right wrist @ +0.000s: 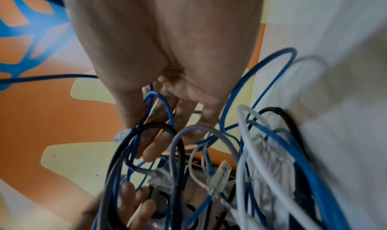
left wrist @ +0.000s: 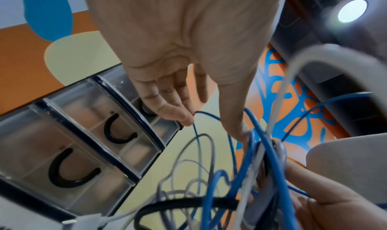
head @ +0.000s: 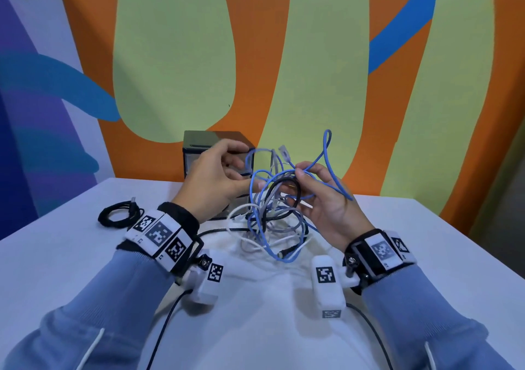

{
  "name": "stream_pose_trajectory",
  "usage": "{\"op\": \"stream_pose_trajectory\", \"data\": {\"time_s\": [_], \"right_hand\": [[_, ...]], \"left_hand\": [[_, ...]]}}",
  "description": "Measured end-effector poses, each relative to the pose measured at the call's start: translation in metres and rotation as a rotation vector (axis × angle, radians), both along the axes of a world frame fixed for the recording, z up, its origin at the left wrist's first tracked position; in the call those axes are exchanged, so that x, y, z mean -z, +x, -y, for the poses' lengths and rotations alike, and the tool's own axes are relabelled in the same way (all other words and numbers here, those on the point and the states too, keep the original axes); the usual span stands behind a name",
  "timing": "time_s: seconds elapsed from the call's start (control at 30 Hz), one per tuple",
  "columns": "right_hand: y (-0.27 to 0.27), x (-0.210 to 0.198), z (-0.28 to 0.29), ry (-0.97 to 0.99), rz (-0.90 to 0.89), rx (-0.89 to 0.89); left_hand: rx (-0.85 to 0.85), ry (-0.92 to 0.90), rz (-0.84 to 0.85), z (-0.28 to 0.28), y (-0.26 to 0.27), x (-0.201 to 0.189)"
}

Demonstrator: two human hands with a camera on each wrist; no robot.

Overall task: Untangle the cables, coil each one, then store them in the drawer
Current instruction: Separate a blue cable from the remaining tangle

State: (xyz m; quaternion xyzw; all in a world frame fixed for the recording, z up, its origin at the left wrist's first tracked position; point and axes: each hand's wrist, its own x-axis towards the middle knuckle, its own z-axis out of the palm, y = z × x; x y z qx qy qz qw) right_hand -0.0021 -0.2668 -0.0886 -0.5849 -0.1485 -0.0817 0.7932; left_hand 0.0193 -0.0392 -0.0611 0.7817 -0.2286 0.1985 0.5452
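A tangle of blue, white, grey and black cables (head: 272, 213) hangs between my raised hands, its lower loops lying on the white table (head: 71, 256). My right hand (head: 301, 171) pinches a blue cable (head: 329, 154) near the top of the bundle; in the right wrist view that blue cable (right wrist: 159, 97) runs between thumb and fingers of the right hand (right wrist: 150, 134). My left hand (head: 244, 171) reaches into the bundle's left side, thumb against blue strands and fingers loosely spread. The left wrist view shows the left hand (left wrist: 209, 126) gripping nothing. The drawer unit (head: 196, 139) stands behind it.
A coiled black cable (head: 118, 215) lies on the table at the left. The drawer unit's clear drawers (left wrist: 83, 134) have black U-shaped handles and look shut. A clear network plug (right wrist: 222, 170) dangles in the bundle. A painted wall rises right behind the table.
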Motion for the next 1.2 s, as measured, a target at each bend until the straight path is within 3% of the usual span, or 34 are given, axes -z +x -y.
{"op": "stream_pose_trajectory", "data": {"time_s": [0.13,0.23,0.33,0.4,0.53,0.73,0.9,0.97,1.07,1.2], "right_hand": [[-0.003,-0.002,-0.003,-0.014,0.018,-0.032],[-0.006,-0.005,-0.001,-0.071,0.051,-0.072],[-0.006,-0.006,0.002,-0.14,0.077,-0.079],[-0.003,-0.008,0.006,-0.186,0.093,-0.028],[-0.004,-0.013,0.011,-0.494,0.141,0.211],[0.004,-0.015,0.033,-0.735,0.08,0.425],[0.009,-0.016,0.047,-0.498,-0.126,0.598],[0.009,-0.018,0.05,-0.425,-0.18,0.581],[0.001,-0.028,0.049,-0.386,-0.133,0.517],[-0.02,-0.044,0.041,-0.502,0.077,0.454]], "left_hand": [[-0.016,-0.019,-0.026,0.003,-0.005,-0.001],[0.07,-0.149,-0.233,0.008,-0.005,0.002],[0.095,-0.284,-0.242,0.008,-0.006,-0.001],[0.018,-0.317,-0.148,0.002,-0.002,-0.005],[-0.314,-0.119,0.219,-0.013,0.008,-0.007],[-0.558,-0.076,0.571,-0.033,0.005,-0.02],[-0.594,-0.149,0.412,-0.039,0.006,-0.024],[-0.577,-0.074,0.348,-0.036,0.008,-0.021],[-0.569,-0.046,0.24,-0.029,0.009,-0.018],[-0.456,-0.271,0.088,-0.023,0.017,-0.013]]}}
